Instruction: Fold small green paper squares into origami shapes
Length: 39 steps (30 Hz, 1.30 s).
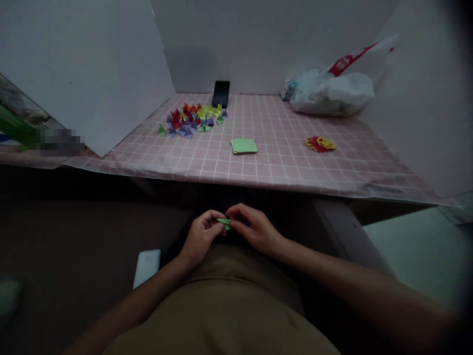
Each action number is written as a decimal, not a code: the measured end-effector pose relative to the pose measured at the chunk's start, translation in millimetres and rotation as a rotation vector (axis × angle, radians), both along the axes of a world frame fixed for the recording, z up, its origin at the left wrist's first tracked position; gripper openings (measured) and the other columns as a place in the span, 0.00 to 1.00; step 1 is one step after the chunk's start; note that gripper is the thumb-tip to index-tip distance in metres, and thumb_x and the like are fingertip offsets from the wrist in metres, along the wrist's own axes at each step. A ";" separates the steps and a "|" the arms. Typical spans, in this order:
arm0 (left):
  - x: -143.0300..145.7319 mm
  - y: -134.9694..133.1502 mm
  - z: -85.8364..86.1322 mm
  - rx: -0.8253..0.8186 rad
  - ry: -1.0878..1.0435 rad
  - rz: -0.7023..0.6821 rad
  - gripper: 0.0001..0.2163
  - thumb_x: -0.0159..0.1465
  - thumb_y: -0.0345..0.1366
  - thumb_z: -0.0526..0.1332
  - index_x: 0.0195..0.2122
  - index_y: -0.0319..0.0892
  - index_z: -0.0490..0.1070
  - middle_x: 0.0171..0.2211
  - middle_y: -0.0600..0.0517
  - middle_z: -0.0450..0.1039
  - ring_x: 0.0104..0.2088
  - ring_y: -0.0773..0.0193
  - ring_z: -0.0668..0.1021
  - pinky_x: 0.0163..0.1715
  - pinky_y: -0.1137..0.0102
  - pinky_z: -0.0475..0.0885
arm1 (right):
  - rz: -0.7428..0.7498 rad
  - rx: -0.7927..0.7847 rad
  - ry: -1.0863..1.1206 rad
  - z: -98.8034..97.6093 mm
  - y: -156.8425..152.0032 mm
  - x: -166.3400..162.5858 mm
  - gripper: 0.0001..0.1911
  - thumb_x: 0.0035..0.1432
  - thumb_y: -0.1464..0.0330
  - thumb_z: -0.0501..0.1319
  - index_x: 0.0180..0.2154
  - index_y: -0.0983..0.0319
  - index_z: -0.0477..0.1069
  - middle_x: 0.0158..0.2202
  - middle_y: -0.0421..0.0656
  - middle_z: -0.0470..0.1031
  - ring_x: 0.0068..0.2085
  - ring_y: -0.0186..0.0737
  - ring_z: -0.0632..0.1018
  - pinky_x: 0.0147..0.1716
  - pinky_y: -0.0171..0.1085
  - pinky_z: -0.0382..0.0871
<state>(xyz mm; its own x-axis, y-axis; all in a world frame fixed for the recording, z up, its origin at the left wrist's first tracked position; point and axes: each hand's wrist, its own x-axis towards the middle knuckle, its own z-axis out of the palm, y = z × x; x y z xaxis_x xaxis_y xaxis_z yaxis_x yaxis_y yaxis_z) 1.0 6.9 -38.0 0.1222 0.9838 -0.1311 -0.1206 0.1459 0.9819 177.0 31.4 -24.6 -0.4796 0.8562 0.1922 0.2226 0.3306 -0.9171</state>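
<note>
A small piece of folded green paper (224, 223) is pinched between my two hands, just above my lap. My left hand (203, 234) grips its left side with thumb and fingers. On its right side, the thumb and fingertips of my right hand (254, 228) close on it. Beyond the hands, a stack of green paper squares (244, 145) lies on the table. A cluster of small folded paper figures (190, 121), in red, orange, yellow, purple and green, stands at the back left.
The table has a pink checked cloth (281, 167). A black phone (220, 93) leans at the back wall. To the right lie a red and yellow bundle (320, 144) and a white plastic bag (332, 93). A white rectangular device (147, 268) rests beside my left forearm.
</note>
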 end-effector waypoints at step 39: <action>-4.4 -5.4 -10.8 0.323 0.413 -0.079 0.13 0.61 0.29 0.61 0.47 0.44 0.69 0.37 0.51 0.75 0.36 0.65 0.77 0.38 0.69 0.74 | -0.009 -0.279 -0.019 -1.6 3.6 -3.4 0.04 0.54 0.71 0.60 0.28 0.63 0.67 0.24 0.37 0.67 0.27 0.32 0.67 0.28 0.32 0.59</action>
<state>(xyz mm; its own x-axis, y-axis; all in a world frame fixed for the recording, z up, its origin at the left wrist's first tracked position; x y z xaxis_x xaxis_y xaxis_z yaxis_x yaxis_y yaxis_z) -3.4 1.5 -48.8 0.2002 0.9718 0.1245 0.2851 -0.1793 0.9416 173.6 35.0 -26.1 -0.4733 0.8788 -0.0605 0.2419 0.0637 -0.9682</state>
